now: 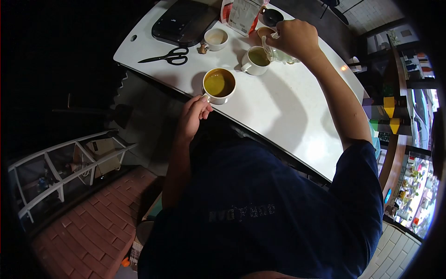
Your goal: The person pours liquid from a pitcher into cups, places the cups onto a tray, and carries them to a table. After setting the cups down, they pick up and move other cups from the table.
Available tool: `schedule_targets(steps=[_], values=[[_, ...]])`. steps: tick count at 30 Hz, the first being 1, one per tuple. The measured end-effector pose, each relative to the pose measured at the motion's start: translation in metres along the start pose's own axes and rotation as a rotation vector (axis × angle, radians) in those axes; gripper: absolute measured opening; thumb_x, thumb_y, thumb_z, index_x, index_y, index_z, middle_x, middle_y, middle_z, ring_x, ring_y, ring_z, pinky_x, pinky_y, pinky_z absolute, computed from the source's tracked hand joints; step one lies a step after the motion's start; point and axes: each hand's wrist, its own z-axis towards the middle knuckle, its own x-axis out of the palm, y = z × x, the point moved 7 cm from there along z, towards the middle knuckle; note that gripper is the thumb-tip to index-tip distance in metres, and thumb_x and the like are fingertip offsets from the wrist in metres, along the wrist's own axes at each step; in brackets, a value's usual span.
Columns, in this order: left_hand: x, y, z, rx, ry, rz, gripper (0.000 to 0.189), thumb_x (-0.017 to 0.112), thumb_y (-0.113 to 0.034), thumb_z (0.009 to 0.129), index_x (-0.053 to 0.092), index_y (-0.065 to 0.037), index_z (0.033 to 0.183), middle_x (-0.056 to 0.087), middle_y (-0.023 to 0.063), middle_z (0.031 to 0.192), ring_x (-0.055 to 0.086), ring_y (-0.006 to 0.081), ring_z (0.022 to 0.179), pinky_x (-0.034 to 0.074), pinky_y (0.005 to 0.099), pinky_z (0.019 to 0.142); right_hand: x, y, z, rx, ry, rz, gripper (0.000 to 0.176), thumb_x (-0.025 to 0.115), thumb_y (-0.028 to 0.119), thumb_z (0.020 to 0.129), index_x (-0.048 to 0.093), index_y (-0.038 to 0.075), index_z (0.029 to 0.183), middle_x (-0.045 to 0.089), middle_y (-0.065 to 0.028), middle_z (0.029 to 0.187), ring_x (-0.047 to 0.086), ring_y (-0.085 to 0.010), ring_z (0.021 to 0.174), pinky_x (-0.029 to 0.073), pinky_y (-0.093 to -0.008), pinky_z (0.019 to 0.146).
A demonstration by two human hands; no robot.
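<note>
L hand (194, 113) pinches handle of tea-filled cup (219, 85) on white table (283, 107); R hand (294, 38) grips clear pitcher (279, 53), tilted beside 2nd cup (257, 59).

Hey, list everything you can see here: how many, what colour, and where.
table: one, white, centre
front cup: one, white, yellow liquid, near edge
second cup: one, white, greenish liquid, beside glass jug
third cup: one, white, farther back
scissors: one pair, black, left of cups
tray: one, black, far left corner
packet: one, white and red, far edge
glass jug: one, clear, in right hand
left hand: one, on front cup's handle
right hand: one, gripping glass jug
</note>
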Motion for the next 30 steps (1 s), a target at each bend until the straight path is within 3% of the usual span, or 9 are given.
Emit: schedule_targets(steps=[6, 9, 16, 18, 21, 30], values=[[-0.003, 0.009, -0.004, 0.008, 0.035, -0.001, 0.03, 0.041, -0.026, 0.091, 0.054, -0.001, 0.08, 0.051, 0.0029, 0.071, 0.043, 0.0082, 0.063, 0.034, 0.022, 0.059, 0.0, 0.01, 0.004, -0.054, 0.031, -0.033, 0.035, 0.065, 0.045, 0.066, 0.069, 0.012, 0.073, 0.063, -0.0081, 0.062, 0.063, -0.0248, 0.059, 0.051, -0.0355, 0.055], [0.0, 0.007, -0.009, 0.015, -0.027, -0.055, 0.03, 0.041, -0.025, 0.09, 0.053, -0.003, 0.073, 0.044, -0.0001, 0.062, 0.039, 0.0074, 0.06, 0.031, 0.0217, 0.057, -0.001, 0.014, 0.006, -0.063, 0.043, -0.028, 0.035, 0.065, 0.045, 0.066, 0.068, 0.011, 0.072, 0.063, -0.0088, 0.062, 0.063, -0.0253, 0.059, 0.051, -0.0362, 0.055], [-0.005, 0.012, -0.016, -0.013, -0.066, -0.031, 0.032, 0.042, -0.028, 0.089, 0.052, -0.003, 0.072, 0.043, -0.0005, 0.062, 0.039, 0.0076, 0.06, 0.03, 0.0218, 0.057, -0.001, 0.015, 0.006, -0.066, 0.024, -0.026, 0.035, 0.063, 0.045, 0.068, 0.068, 0.011, 0.072, 0.063, -0.0091, 0.062, 0.063, -0.0254, 0.059, 0.051, -0.0357, 0.055], [-0.005, 0.014, -0.016, -0.012, -0.029, -0.006, 0.03, 0.04, -0.027, 0.091, 0.054, -0.002, 0.08, 0.051, 0.0026, 0.071, 0.043, 0.0084, 0.063, 0.034, 0.0225, 0.059, -0.001, 0.014, 0.005, -0.06, 0.046, -0.04, 0.035, 0.063, 0.045, 0.069, 0.069, 0.011, 0.073, 0.063, -0.0088, 0.062, 0.063, -0.025, 0.059, 0.051, -0.0352, 0.054], [0.003, 0.011, -0.017, -0.011, -0.071, -0.04, 0.032, 0.043, -0.029, 0.089, 0.052, -0.003, 0.072, 0.043, -0.0009, 0.061, 0.038, 0.0074, 0.06, 0.029, 0.0217, 0.056, -0.001, 0.012, 0.003, -0.049, 0.023, -0.022, 0.035, 0.063, 0.046, 0.069, 0.069, 0.012, 0.073, 0.063, -0.0085, 0.062, 0.063, -0.0245, 0.059, 0.051, -0.0349, 0.054], [0.014, 0.018, -0.019, -0.01, -0.051, -0.09, 0.029, 0.043, -0.025, 0.09, 0.053, -0.004, 0.073, 0.044, -0.0008, 0.063, 0.039, 0.0066, 0.059, 0.03, 0.0208, 0.056, -0.002, 0.01, -0.002, -0.07, -0.01, -0.05, 0.036, 0.063, 0.048, 0.069, 0.069, 0.013, 0.073, 0.062, -0.0079, 0.06, 0.063, -0.0246, 0.057, 0.051, -0.035, 0.053]])
